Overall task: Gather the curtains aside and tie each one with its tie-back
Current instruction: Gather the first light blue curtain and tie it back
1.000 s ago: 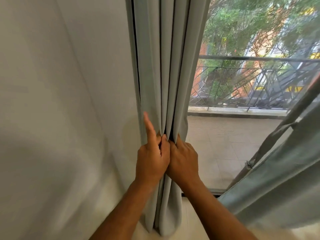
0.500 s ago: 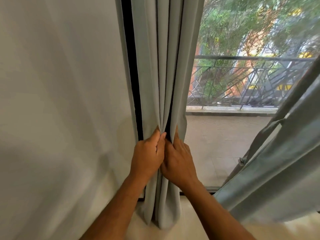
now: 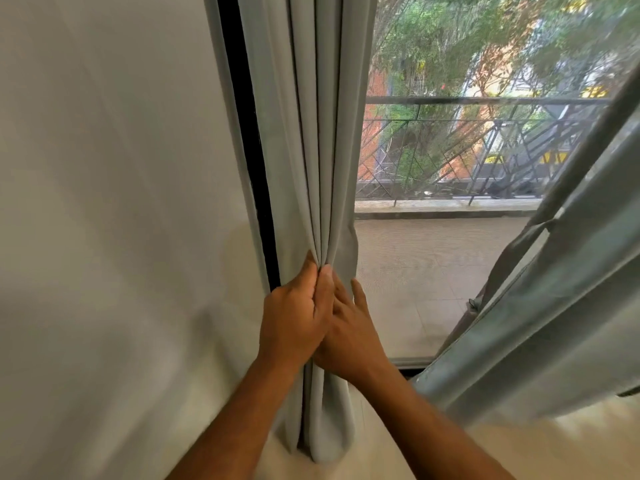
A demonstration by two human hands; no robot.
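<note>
The pale grey left curtain (image 3: 311,150) hangs gathered into narrow folds beside the black window frame (image 3: 249,150). My left hand (image 3: 294,313) grips the bunched folds at about waist height, with its thumb lying up along them. My right hand (image 3: 349,327) lies just right of it and partly under it, its fingers stretched flat against the curtain's right edge. A second grey curtain (image 3: 561,299) slants across the lower right. A narrow darker strip of fabric (image 3: 540,230) runs along its upper edge; I cannot tell whether it is a tie-back.
A plain white wall (image 3: 114,220) fills the left side. Through the window screen I see a tiled balcony floor (image 3: 415,271), a metal railing (image 3: 467,150) and trees beyond. The left curtain's hem hangs just above the light indoor floor (image 3: 519,445).
My left forefinger, pointing up a second ago, has curled down onto the folds. My right hand's fingers have straightened and spread against the curtain.
</note>
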